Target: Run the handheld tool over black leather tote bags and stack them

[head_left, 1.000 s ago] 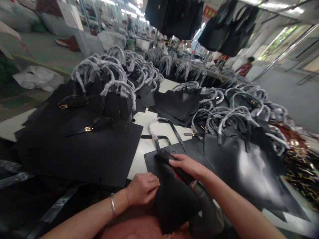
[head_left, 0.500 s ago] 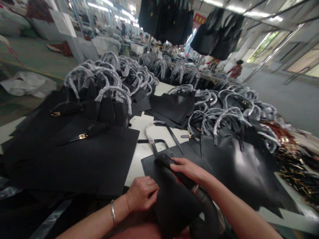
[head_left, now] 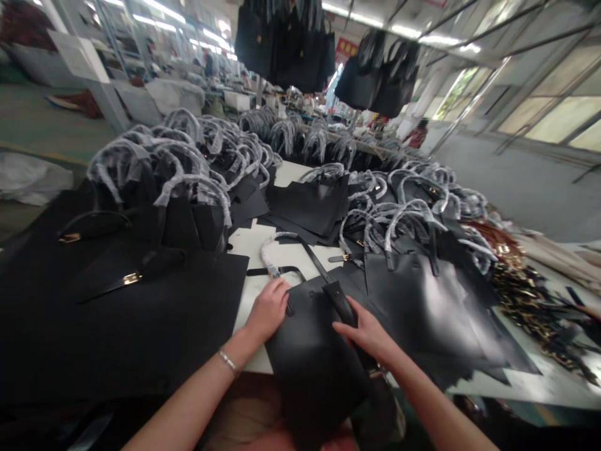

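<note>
A black leather bag panel (head_left: 310,357) lies before me, its lower part hanging over the table's near edge. A handle (head_left: 267,254) wrapped in clear plastic arches from its top; one strap end lies by my left hand. My left hand (head_left: 268,308) is closed on that end of the handle at the panel's upper left. My right hand (head_left: 369,329) grips a long black hand-held tool (head_left: 339,299) whose exact kind I cannot make out. The tool's broad tip is over the panel's upper right, where the handle's other strap comes down.
Stacked black panels (head_left: 188,313) with wrapped handles (head_left: 192,188) cover the left; more panels (head_left: 408,300) lie right. A black buckled strap (head_left: 346,257) lies beyond my panel. Gold-buckled straps (head_left: 526,300) heap far right. Black bags (head_left: 284,47) hang overhead. A person (head_left: 417,134) is in back.
My left hand has moved up and forward from the panel's left edge onto the handle end. The tool in my right hand has shifted from the left strap to the right one.
</note>
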`<state>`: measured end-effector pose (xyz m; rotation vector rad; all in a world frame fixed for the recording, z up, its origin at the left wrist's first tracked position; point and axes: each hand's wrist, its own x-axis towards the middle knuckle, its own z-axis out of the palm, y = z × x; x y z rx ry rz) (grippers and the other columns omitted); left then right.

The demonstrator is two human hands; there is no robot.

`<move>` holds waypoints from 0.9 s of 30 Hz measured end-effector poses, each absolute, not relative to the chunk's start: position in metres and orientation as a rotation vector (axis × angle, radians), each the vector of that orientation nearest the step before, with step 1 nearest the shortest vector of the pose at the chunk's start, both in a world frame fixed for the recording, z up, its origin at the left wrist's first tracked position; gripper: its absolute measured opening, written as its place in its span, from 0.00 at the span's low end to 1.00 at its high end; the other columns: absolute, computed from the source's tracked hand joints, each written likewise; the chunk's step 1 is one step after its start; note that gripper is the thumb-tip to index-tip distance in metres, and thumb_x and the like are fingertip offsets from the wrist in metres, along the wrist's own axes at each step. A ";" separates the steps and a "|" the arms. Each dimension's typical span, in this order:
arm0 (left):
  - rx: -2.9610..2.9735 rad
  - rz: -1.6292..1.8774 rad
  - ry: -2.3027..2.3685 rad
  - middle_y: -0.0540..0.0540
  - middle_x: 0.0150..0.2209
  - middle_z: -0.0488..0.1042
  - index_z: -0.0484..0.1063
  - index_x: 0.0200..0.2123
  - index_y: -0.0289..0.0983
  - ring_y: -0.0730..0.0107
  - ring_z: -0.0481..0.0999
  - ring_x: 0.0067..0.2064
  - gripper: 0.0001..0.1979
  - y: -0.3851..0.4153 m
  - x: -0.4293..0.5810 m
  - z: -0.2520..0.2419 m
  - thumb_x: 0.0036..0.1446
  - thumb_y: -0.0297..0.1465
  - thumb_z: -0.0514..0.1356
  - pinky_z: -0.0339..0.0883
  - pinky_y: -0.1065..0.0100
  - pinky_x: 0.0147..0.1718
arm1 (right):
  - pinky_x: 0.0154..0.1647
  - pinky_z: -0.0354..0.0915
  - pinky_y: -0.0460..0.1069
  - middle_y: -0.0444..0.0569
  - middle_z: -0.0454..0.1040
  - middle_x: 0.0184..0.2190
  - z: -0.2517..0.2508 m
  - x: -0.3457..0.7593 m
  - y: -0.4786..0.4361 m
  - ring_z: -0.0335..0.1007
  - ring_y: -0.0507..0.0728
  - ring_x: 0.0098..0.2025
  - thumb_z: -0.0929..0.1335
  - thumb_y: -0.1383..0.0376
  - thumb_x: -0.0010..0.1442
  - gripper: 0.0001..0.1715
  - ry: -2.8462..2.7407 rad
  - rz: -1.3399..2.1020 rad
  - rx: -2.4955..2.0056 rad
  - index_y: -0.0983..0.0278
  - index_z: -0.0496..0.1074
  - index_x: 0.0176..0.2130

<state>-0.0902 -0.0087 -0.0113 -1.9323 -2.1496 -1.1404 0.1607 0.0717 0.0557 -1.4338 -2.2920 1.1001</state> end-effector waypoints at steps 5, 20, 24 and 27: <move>-1.888 -0.603 -2.307 0.33 0.49 0.71 0.70 0.49 0.25 0.55 0.70 0.53 0.16 0.047 -0.113 0.009 0.61 0.19 0.49 0.65 0.60 0.54 | 0.52 0.66 0.57 0.56 0.77 0.40 0.025 0.173 0.054 0.74 0.63 0.45 0.66 0.54 0.57 0.50 -2.349 0.954 -1.479 0.74 0.48 0.68; -2.353 -0.073 -2.275 0.35 0.37 0.77 0.72 0.33 0.33 0.51 0.76 0.40 0.06 0.106 -0.150 0.046 0.56 0.31 0.62 0.60 0.64 0.34 | 0.54 0.67 0.60 0.62 0.72 0.54 0.029 0.149 0.026 0.71 0.68 0.54 0.65 0.58 0.61 0.46 -2.411 0.585 -1.643 0.70 0.45 0.70; -2.443 -0.301 -2.165 0.40 0.35 0.75 0.68 0.35 0.35 0.58 0.73 0.37 0.10 0.110 -0.143 0.054 0.65 0.33 0.51 0.56 0.66 0.32 | 0.52 0.67 0.60 0.60 0.73 0.53 0.033 0.145 0.024 0.72 0.68 0.53 0.66 0.59 0.60 0.46 -2.401 0.583 -1.682 0.69 0.45 0.70; -2.536 -0.515 -2.033 0.44 0.33 0.73 0.64 0.36 0.36 0.64 0.71 0.34 0.10 0.107 -0.122 0.060 0.67 0.34 0.48 0.56 0.67 0.32 | 0.52 0.68 0.59 0.61 0.73 0.53 0.035 0.141 0.023 0.72 0.68 0.53 0.66 0.61 0.60 0.46 -2.397 0.568 -1.733 0.69 0.45 0.70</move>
